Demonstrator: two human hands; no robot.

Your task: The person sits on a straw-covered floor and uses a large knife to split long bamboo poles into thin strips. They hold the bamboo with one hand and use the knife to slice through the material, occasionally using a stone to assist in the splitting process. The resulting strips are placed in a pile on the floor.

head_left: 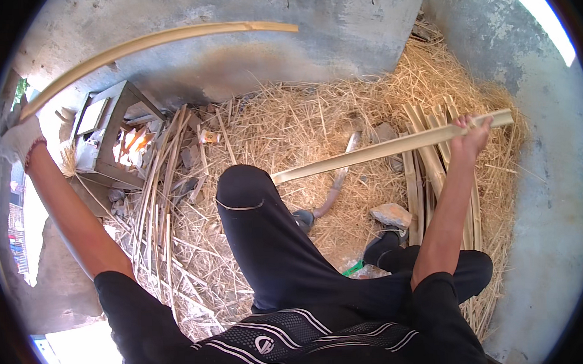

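Note:
My left hand, in a pale glove, is raised at the far left. It is closed round one end of a long, thin bamboo strip, which arcs up and across in front of the grey wall. On the right, my right hand wraps round a wider split bamboo slat near its right end. That slat slants down leftward, its other end by my bent knee. Below my right hand, several split bamboo pieces lie side by side on the straw.
Straw and shavings cover the floor up to the walls. A worn wooden stand and a heap of thin strips are at left. A pale bent rod and a stone lie near my feet.

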